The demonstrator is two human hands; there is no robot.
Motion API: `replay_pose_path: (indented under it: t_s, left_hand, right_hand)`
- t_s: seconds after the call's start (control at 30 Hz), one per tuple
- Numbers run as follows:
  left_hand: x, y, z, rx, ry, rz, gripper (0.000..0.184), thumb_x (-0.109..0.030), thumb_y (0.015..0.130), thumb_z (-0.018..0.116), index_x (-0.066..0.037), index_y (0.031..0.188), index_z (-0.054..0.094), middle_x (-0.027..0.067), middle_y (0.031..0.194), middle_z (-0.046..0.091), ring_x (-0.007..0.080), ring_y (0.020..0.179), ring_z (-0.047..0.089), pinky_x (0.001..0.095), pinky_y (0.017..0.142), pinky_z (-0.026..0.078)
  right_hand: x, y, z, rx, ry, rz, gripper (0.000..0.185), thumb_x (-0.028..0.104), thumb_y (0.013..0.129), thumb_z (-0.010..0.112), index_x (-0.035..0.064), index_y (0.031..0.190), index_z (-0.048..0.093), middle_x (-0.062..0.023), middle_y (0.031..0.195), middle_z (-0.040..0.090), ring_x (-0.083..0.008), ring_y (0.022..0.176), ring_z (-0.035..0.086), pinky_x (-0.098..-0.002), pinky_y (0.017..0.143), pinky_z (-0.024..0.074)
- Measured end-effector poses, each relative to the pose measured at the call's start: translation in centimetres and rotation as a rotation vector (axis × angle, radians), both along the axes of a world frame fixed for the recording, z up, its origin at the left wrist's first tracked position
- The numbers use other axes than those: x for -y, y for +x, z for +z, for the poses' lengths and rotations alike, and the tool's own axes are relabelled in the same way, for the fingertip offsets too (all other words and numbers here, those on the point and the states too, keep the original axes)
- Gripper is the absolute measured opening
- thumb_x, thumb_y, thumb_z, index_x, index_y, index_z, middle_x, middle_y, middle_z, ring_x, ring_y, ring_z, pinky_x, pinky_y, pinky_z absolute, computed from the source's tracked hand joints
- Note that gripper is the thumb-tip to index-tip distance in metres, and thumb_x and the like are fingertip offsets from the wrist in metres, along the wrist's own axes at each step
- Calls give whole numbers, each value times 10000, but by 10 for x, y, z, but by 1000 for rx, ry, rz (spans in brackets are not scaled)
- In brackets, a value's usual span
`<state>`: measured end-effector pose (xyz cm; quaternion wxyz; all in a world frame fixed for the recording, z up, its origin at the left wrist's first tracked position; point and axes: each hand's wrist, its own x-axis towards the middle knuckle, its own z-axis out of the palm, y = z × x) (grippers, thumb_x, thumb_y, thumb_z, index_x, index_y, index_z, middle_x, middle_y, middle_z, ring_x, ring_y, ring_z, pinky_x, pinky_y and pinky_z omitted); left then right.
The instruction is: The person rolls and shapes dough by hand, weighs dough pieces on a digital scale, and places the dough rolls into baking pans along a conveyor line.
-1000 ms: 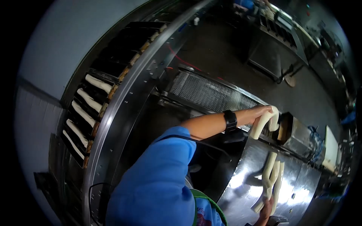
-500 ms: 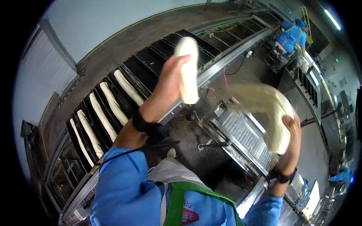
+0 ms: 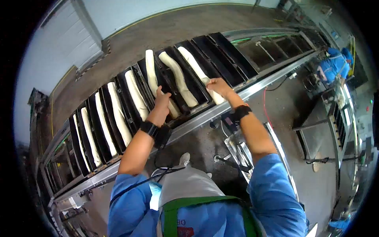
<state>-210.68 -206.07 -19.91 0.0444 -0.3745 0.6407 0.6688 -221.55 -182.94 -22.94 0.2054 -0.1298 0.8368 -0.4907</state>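
Note:
My left hand (image 3: 161, 103) is over a pale dough roll (image 3: 150, 67) lying in a black baking pan, its fingers closed around the roll's lower part. My right hand (image 3: 221, 87) has thumb and fingers closed on another dough roll (image 3: 191, 61), which lies lengthwise in a pan further right. Between the two hands a wavy dough roll (image 3: 179, 79) rests in its own black pan (image 3: 169, 77), touched by neither hand. Part of the left roll is hidden under my left hand.
Several more dough rolls (image 3: 115, 106) lie in pans to the left. The pans sit on a conveyor with a metal rail (image 3: 189, 125) along its near side. Right of my legs stands a metal frame (image 3: 241, 152). A co-worker (image 3: 334, 68) in blue is at the far right.
Both hands have come down from the air to the pans, the dough they held now lying in them. The right hand has moved left across the rail. The view has turned.

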Motion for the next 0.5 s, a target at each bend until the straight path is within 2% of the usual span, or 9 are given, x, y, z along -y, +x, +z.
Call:
replay_pose_path:
  t_s: [0.07,0.17,0.2,0.23,0.27,0.33,0.4,0.47,0.5]
  left_hand:
    - [8,-12,-1,40,-6,-18,641,-118,787,517,-211,1315,167,219,1284,182,301,1025,383,387,805,344]
    - [41,-63,-120,116,-299,76,591,-174,793,493,-231,1305,204,172,1039,394,269,871,440,370,748,381]
    - [32,-44,-90,81,-346,4,543,-110,797,440,-201,1290,229,109,983,465,188,766,457,301,617,380]
    - [22,-24,-55,44,-394,-65,507,-46,802,386,-171,1274,254,47,928,537,106,660,475,232,486,379]
    - [27,-20,-56,40,-307,-123,471,-46,774,412,-129,1225,309,84,907,510,163,721,492,289,573,407]
    - [21,-5,-14,-36,-6,-251,400,-17,730,431,-45,1127,397,110,869,495,205,748,520,323,628,447]
    - [5,-2,13,101,-90,-286,446,-12,734,418,-16,1174,342,105,949,513,197,812,516,300,663,439]
    - [19,10,-8,57,-54,-317,488,-26,743,421,-22,1214,294,113,1028,480,198,872,488,299,727,403]
    - [34,11,-23,8,-10,-339,533,-40,752,424,-27,1254,247,121,1107,448,199,933,459,299,791,367]
  right_hand:
    - [1,-8,3,135,-67,103,99,118,657,603,24,680,579,-9,624,528,-86,582,451,-240,552,383]
    - [4,-24,-5,-17,109,132,100,119,663,588,24,638,571,-31,602,530,-146,575,510,-281,525,399]
    - [11,-31,-11,-13,106,146,100,119,663,588,24,638,571,-31,602,530,-146,575,510,-281,525,399]
    - [24,-38,-26,-526,460,417,84,105,665,575,29,631,572,-58,620,540,-198,603,534,-293,528,411]
    - [30,-46,-40,-1051,809,662,73,92,666,561,33,625,572,-85,638,550,-250,632,558,-305,531,423]
    - [38,-49,-53,-1048,674,581,78,102,681,529,47,670,584,-123,688,554,-302,691,559,-360,562,447]
    - [47,-46,-72,-784,276,47,120,113,708,492,47,740,587,-131,704,563,-299,687,561,-403,598,453]
    - [48,-49,-83,-631,251,69,177,123,713,488,42,842,576,-165,730,574,-320,686,569,-423,611,461]
    - [36,-39,-66,-853,435,265,208,116,736,463,-16,878,542,-174,753,577,-305,702,581,-386,596,471]
